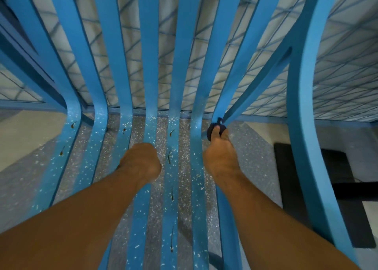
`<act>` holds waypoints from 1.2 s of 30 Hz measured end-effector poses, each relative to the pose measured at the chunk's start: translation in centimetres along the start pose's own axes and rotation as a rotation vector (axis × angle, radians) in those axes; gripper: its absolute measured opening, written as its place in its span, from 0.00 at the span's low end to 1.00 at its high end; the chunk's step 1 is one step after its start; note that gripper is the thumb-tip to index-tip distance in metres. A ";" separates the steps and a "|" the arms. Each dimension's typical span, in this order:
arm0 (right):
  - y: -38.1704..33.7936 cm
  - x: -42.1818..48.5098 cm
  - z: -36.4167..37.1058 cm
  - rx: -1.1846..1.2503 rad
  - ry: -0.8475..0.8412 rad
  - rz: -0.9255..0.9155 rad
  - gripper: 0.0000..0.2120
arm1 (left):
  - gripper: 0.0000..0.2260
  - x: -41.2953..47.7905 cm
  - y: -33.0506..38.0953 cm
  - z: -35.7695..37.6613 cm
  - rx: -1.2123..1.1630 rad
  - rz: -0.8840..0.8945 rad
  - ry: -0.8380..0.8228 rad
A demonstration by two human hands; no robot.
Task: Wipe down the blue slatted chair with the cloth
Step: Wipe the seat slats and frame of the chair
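Observation:
The blue slatted chair (150, 71) fills the view, its slats curving from the seat up into the backrest. White specks and several small dark streaks lie on the seat slats. My right hand (221, 155) is shut on a dark cloth (212, 129) and presses it against the bend of the rightmost slat. My left hand (141, 163) is curled over a middle seat slat, gripping it; its fingers are hidden beneath.
The chair's curved blue armrest (306, 114) rises at the right. A dark mat (335, 190) lies on the speckled grey floor (255, 157) beyond it. A tiled wall shows behind the backrest slats.

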State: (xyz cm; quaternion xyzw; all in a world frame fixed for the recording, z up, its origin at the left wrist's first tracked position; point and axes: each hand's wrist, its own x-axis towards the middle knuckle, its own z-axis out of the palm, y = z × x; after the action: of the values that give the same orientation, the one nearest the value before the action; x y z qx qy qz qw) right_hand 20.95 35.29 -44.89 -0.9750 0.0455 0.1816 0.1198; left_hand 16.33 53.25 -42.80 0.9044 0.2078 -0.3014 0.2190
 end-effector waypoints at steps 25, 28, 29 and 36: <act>3.4 -9.4 -0.3 0.232 -0.163 0.059 0.32 | 0.06 0.0 0.1 0.1 -0.049 -0.025 -0.030; 3.3 -9.4 -1.4 0.200 -0.269 0.075 0.38 | 0.08 0.1 0.2 0.0 -0.027 -0.024 -0.040; 3.0 -8.8 -1.8 0.148 -0.306 0.078 0.41 | 0.09 0.1 0.3 -0.1 -0.017 -0.026 -0.045; 3.5 -9.2 -4.5 -0.072 -0.628 0.069 0.44 | 0.09 -0.2 0.4 -0.6 0.019 -0.011 -0.061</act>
State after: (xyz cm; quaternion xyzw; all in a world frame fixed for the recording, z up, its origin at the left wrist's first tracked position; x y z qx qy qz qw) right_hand 13.52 31.21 -38.21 -0.8728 0.0327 0.4791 0.0871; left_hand 16.68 53.14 -42.17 0.8957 0.2032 -0.3322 0.2148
